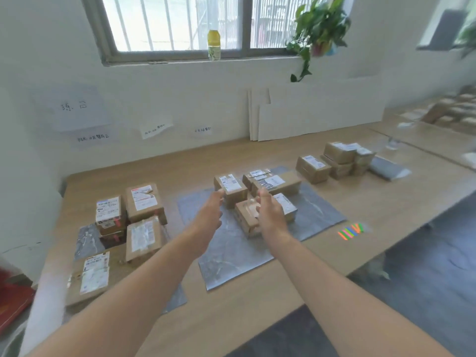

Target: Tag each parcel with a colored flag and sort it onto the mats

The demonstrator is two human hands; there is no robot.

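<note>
My right hand rests on a brown parcel lying on the middle grey mat. Its fingers are loosely bent over the parcel's top and the thumb points up, free. My left hand hovers with relaxed fingers just left of that parcel, its fingertips near another labelled parcel. Two more parcels sit behind on the same mat. Several parcels stand on the left grey mat. Colored flags lie on the table to the right of the middle mat.
A cluster of brown parcels and a grey poly bag sit at the table's far right. White boards lean on the wall. The table's front edge runs diagonally close to my forearms.
</note>
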